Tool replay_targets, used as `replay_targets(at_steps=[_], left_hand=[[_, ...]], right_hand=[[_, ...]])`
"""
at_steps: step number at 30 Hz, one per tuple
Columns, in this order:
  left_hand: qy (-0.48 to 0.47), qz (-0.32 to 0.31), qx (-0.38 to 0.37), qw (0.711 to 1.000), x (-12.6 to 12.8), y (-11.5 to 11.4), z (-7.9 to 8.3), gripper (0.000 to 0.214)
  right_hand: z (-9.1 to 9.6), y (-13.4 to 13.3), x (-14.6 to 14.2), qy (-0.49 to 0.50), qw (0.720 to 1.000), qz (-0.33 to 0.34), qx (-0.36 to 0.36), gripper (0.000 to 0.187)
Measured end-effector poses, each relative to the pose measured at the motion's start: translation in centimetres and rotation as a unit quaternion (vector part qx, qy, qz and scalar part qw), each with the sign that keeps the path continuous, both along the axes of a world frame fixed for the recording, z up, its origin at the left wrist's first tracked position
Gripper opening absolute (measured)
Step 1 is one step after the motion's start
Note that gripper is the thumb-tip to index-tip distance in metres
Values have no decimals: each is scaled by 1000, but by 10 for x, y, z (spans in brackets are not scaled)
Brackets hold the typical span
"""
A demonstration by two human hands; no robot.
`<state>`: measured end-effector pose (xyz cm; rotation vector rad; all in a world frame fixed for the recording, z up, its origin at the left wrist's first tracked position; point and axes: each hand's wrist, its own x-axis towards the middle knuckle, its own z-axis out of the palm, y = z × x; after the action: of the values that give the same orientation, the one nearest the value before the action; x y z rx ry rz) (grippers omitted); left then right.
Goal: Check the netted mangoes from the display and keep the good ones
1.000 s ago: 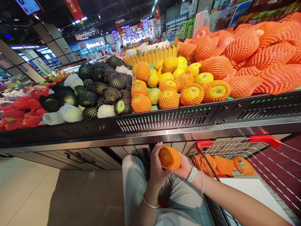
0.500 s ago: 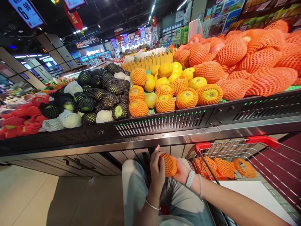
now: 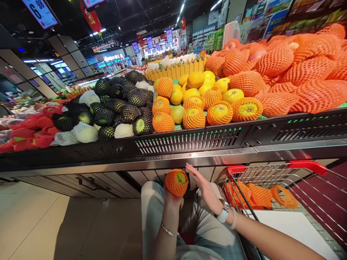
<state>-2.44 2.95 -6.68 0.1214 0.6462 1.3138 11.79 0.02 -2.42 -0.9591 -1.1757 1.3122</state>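
Observation:
A round yellow fruit in an orange foam net [image 3: 176,182] sits on my left hand [image 3: 173,203] above my lap. Its yellow-green end shows through the net's opening, turned up and to the right. The fruit hides most of the left fingers, which seem to be wrapped around it from beneath. My right hand [image 3: 205,191] is just to the right, apart from the fruit. Its fingers are stretched out and nothing is in them. Beyond both hands, similar yellow fruits [image 3: 195,80], some in orange nets, lie in a black display crate [image 3: 187,142].
A wire shopping cart [image 3: 271,172] with red corners stands at the right, several orange-netted fruits [image 3: 259,195] inside. Dark-netted fruits [image 3: 130,112] fill the crate's left. Large orange-netted fruits [image 3: 273,61] are piled at right. A metal ledge [image 3: 189,159] runs below the crates.
My right hand has let go of the netted fruit and straightened its fingers. My left hand has moved slightly left with the fruit, whose yellow-green end now faces up.

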Motion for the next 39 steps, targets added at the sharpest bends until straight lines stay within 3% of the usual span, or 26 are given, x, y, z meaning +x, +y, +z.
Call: replay_targets(at_steps=[3,7,11,14,19,22,27,30,33,35,37,39], left_hand=[[-38,-42,-54,997,7,-8,9,31],[-51,-100,-24,993,16,-15,11,28],[-56,-76,-44,995,22,-18,12,26],[-81,-44,-62,994,25,-21,22,38],[-106,-22,-23,994,30,-28,37,47],[-97,-34,-37,994,33,-30,38,48],[-82,-7,-53,995,32,-27,38,38],[-80,0,-51,995,29,-25,41,37],[-83,-15,-57,995,29,-27,40,36],[-90,-33,-42,994,32,-29,36,33],[-104,-69,-4,992,35,-31,30,34],[-130,-120,40,983,38,-33,24,41]], right_hand=[[3,0,6,-110,985,-21,127,39],[3,-1,9,-185,960,-17,211,35],[4,0,9,-209,952,3,224,38],[6,3,13,-209,953,8,218,40],[4,4,15,-216,951,-44,216,45],[1,2,11,-266,929,-57,251,49],[4,4,15,-368,857,-16,361,52],[9,6,23,-318,864,-37,389,51],[15,3,29,-251,892,-119,356,48],[20,-1,30,-249,898,-140,334,48],[24,-6,27,-294,886,-113,341,51],[25,-8,24,-375,844,-81,374,47]])
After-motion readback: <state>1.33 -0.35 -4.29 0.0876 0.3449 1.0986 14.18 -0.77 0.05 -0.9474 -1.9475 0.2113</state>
